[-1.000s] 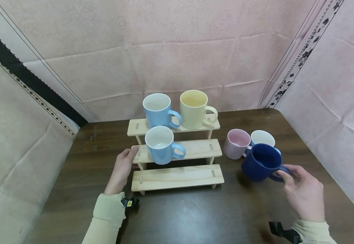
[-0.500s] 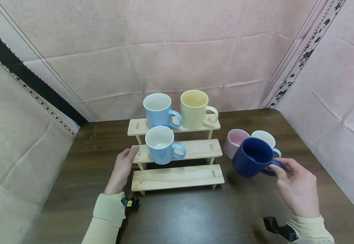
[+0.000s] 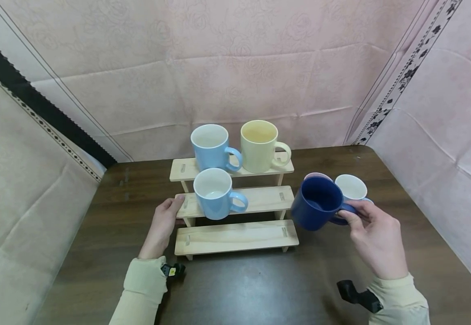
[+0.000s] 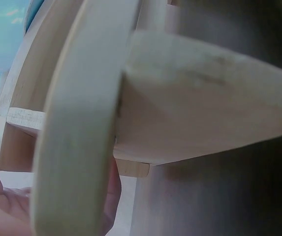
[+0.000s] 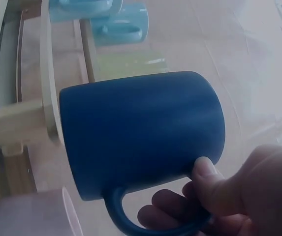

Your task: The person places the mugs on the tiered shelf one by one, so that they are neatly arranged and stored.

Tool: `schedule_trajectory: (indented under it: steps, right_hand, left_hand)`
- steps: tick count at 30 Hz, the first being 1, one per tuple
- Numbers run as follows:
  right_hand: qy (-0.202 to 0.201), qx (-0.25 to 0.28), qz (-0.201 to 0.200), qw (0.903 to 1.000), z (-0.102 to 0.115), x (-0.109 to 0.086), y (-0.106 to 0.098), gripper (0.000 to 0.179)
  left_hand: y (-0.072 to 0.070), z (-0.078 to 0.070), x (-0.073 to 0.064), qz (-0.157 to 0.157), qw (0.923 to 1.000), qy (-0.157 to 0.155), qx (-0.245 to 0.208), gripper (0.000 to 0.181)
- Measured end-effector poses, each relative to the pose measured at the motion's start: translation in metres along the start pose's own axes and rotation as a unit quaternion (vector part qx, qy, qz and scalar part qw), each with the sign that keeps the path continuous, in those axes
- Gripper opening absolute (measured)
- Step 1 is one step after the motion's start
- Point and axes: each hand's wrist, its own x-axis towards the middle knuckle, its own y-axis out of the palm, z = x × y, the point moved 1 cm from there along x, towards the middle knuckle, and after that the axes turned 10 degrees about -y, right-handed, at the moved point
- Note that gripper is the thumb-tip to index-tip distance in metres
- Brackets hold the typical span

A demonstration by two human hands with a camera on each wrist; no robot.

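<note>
My right hand (image 3: 377, 239) grips a dark blue mug (image 3: 316, 204) by its handle, holding it off the table just right of a three-tier wooden rack (image 3: 235, 237). In the right wrist view the mug (image 5: 141, 132) fills the middle, thumb and fingers around its handle. My left hand (image 3: 162, 225) pinches the left end of the rack's middle tier; the left wrist view shows the fingers partly hidden behind the wood (image 4: 77, 123). A light blue mug (image 3: 213, 196) stands on that middle tier. Another light blue mug (image 3: 209, 149) and a pale yellow mug (image 3: 257, 149) stand on the top tier.
Behind the dark blue mug, a pink mug (image 3: 318, 175) is mostly hidden on the table (image 3: 260, 284). Beside it stands a mug with a white inside (image 3: 351, 187) and a light blue handle. Patterned cloth (image 3: 235, 81) hangs behind the table and at both sides.
My right hand has carried the dark blue mug leftward and slightly up toward the rack, so it now covers most of the pink mug. The left hand keeps its place on the rack.
</note>
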Motion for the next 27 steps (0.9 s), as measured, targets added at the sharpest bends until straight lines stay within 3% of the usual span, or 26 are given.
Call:
schedule_trajectory:
  steps: [13,27]
  right_hand:
    - [-0.041,0.030,0.008,0.9987,0.019,0.014,0.021,0.016]
    - [-0.049,0.071,0.048,0.9951,0.028,0.029,0.048,0.016]
  left_hand:
    - [0.001,-0.001,-0.002,0.001,1.0000,0.001,-0.003,0.055]
    - [0.000,-0.001,-0.001,0.002,1.0000,0.001,-0.008,0.056]
